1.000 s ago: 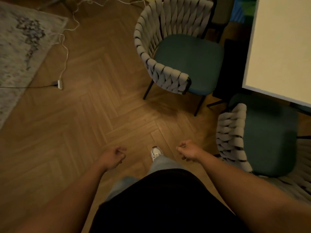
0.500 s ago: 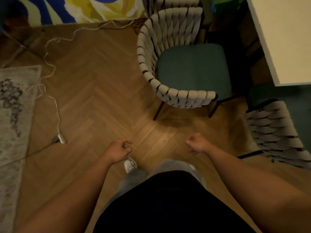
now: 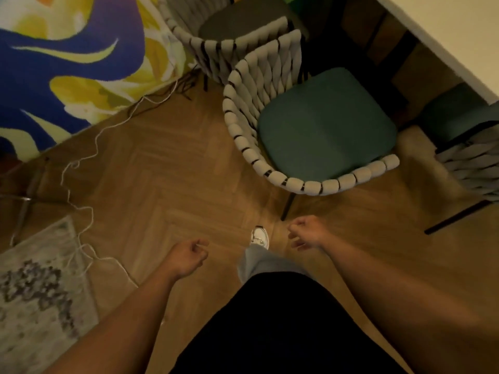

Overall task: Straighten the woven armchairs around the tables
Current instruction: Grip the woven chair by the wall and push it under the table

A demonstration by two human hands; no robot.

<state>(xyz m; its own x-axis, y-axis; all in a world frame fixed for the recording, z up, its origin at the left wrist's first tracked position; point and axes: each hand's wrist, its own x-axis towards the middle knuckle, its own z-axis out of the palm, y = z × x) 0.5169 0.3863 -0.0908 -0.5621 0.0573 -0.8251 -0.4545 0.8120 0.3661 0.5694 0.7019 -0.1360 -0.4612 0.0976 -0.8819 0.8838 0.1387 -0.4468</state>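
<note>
Far to the left of the left grip point(image 3: 187, 256) a grey patterned rug point(image 3: 35, 287) lies on the wooden floor point(image 3: 167, 168), and a white cord point(image 3: 81, 211) trails across the boards between that rug and a bright blue and yellow rug point(image 3: 70, 58) further up. The left grip is loosely clenched and holds nothing, hanging over bare floor. Between the two grips a white shoe point(image 3: 259, 237) points forward. The right grip point(image 3: 306, 233) is likewise curled shut and empty, just short of a dark chair leg. Directly ahead of it stands the nearest woven armchair point(image 3: 272, 174) with a green seat, its curved back toward the person, untouched. Beyond that sits a second armchair point(image 3: 216, 52), back to back with the first. To the right of the right grip a third armchair point(image 3: 469, 160) is tucked partly under the pale table point(image 3: 464, 33).
</note>
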